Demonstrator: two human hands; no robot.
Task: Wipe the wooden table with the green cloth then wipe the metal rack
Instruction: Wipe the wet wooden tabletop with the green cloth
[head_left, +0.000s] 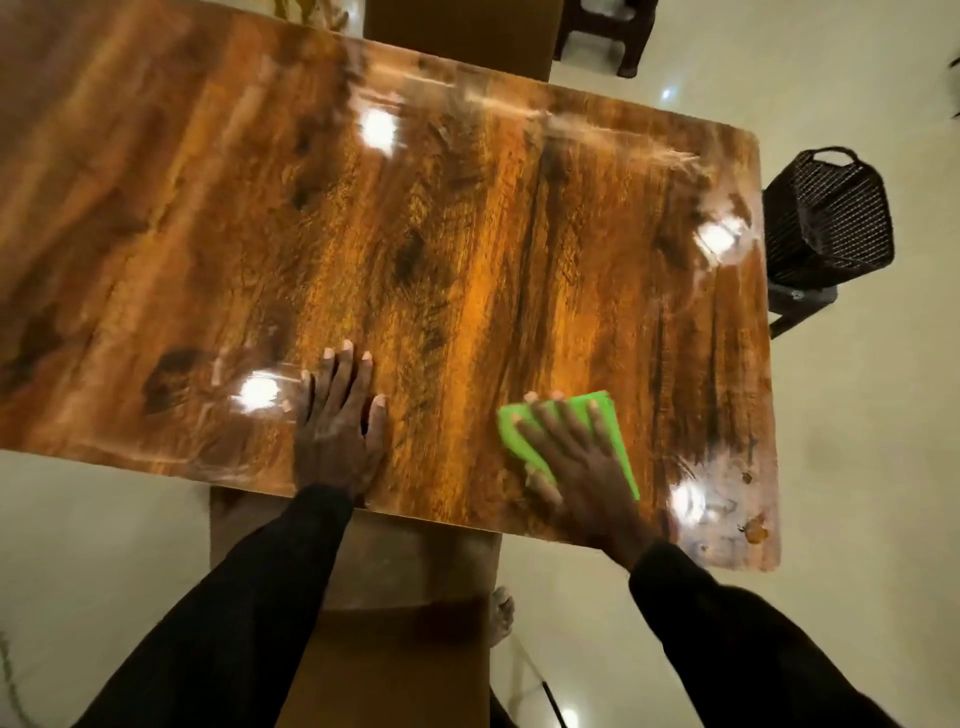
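Table (467, 234): spans the view from left to right, one long edge nearest the person.
Left hand (340, 431): flat on the table by the near edge, left of the cloth and apart from it.
Cloth (621, 447): on the table, toward its near right corner.
Right hand (576, 462): on top of the cloth, fingers spread.
Basket (831, 218): beyond the table's right end, on a stool (800, 306).
Foot (501, 608): on the floor, below the near edge.

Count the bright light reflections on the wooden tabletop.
4 reflections: one far centre; one at the right edge near the black basket; one beside the left hand; one beside the right hand. Hands may hide others.
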